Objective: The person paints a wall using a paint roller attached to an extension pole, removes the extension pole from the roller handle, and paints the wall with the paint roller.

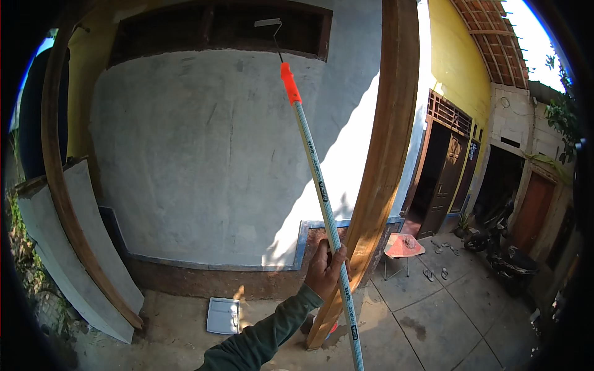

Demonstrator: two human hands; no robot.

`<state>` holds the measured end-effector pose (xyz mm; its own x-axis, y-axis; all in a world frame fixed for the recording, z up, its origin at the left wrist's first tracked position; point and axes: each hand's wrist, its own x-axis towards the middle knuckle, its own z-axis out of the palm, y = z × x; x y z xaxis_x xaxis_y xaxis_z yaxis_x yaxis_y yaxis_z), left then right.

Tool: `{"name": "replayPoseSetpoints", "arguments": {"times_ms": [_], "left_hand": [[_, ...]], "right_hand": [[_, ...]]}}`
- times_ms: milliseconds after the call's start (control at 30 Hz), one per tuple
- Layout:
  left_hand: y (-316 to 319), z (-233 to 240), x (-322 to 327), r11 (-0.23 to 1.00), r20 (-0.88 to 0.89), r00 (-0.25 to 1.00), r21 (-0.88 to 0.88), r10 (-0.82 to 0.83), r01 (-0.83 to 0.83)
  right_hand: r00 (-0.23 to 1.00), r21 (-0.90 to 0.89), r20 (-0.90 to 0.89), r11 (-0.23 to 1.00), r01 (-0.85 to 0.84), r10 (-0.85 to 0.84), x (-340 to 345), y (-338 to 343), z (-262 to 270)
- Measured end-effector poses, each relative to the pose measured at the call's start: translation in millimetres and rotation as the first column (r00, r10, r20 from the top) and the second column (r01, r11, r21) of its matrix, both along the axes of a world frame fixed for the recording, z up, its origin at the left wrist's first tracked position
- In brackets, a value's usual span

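My left hand (pixel 323 270), in a dark green sleeve, grips a long patterned extension pole (pixel 320 181) partway along its length. An orange threaded handle (pixel 291 84) caps the pole's upper end. From it a thin wire frame rises to a white paint roller (pixel 267 22), seen against the dark wood-framed opening (pixel 162 31) high in the wall. Behind the pole stands a pale grey-white painted wall (pixel 185 153), with blue trim (pixel 185 265) along its lower edge. Whether the roller touches anything cannot be told. My right hand is out of view.
A wooden post (pixel 385 153) rises close to the pole's right. A paint tray (pixel 223 316) lies on the concrete floor. At left, a second post (pixel 69 218) stands by a low wall (pixel 46 241). Rightward are a small red-topped table (pixel 403 246), sandals (pixel 428 275) and a motorbike (pixel 508 262).
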<state>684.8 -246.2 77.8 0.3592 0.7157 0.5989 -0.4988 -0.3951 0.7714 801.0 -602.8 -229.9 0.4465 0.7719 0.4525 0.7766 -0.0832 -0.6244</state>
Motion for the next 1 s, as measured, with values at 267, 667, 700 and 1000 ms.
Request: {"name": "replayPoseSetpoints", "arguments": {"times_ms": [267, 667, 700, 1000], "left_hand": [[-114.6, -147.7, -22.7, 0.95, -0.052, 0.99, -0.293, -0.133, 0.112], [-235.4, -284.6, -60.8, 0.816, -0.294, 0.943, -0.577, -0.153, -0.047], [-246.5, -293.4, -66.5, 0.796, -0.313, 0.938, -0.6, -0.146, -0.077], [-252.8, -394.7, -112.2, 0.54, -0.37, 0.91, -0.812, -0.186, -0.221]], "right_hand": [[0.969, -0.38, -0.248, 0.92, -0.101, 0.004, -32.1, 2.4, 88.7], [0.968, -0.595, -0.2, 0.766, -0.244, 0.153, -31.2, -115.3, 51.4], [0.965, -0.611, -0.214, 0.751, -0.251, 0.149, -38.9, -118.1, 54.6], [0.932, -0.65, -0.307, 0.674, -0.352, 0.191, -85.9, -114.3, 25.1]]}}
